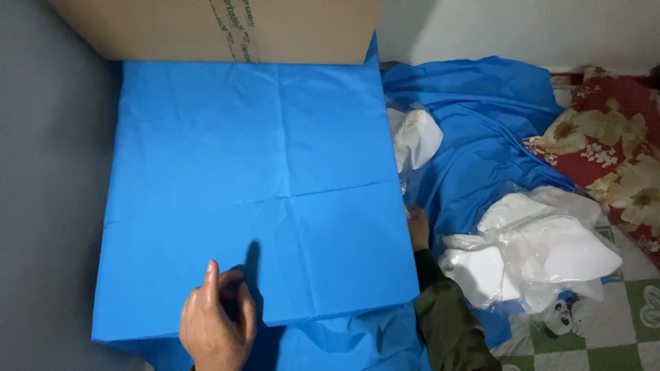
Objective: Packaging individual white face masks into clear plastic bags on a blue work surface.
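We see a large blue sheet of thin non-woven cloth spread flat and square over a raised surface, its fold creases crossing near the middle. Our left hand rests on its near edge, thumb raised and fingers curled loosely onto the cloth; this grip pinches nothing, it only presses on the sheet. Our right hand, coming out of a dark olive sleeve, lies against the sheet's right edge; its fingers are mostly hidden behind that edge, so we cannot tell whether that grip is spread or pinching the cloth.

At the far end of the sheet stands a brown cardboard box with a strip of green print running down its face. Just right of the sheet, more blue cloth lies crumpled in a heap on the floor. On it sit a clear plastic bag holding a white rolled bundle and, nearer us, a larger clear bag of white folded items. A red flowered blanket lies at the far right, beside green and white checked flooring. A grey wall bounds the left side.
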